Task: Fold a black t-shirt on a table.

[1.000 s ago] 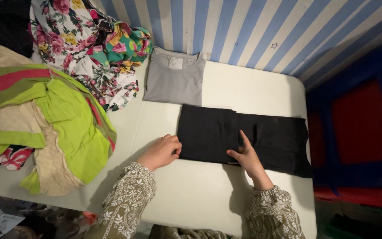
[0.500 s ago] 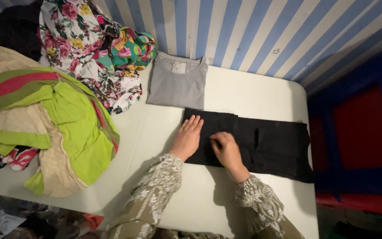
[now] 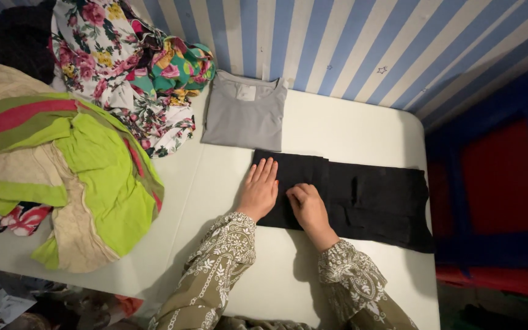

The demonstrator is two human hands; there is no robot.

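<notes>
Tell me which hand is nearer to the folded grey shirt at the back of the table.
Left. The left hand lies flat on the black garment, fingertips just below the grey shirt. The right hand rests curled on the same garment, lower and further right of the shirt.

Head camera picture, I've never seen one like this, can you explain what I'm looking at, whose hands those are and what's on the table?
The camera sits on a person's head and looks down at their own two hands, so there is no machine here. The left hand lies flat and open on a folded black garment. The right hand presses on the same garment with its fingers curled. Neither hand grips anything. Both are over a white table. Behind the black garment lies a folded grey shirt. On the left is a pile of unfolded clothes: a lime-green cloth and a floral cloth. A blue-and-white striped wall is behind.
</notes>
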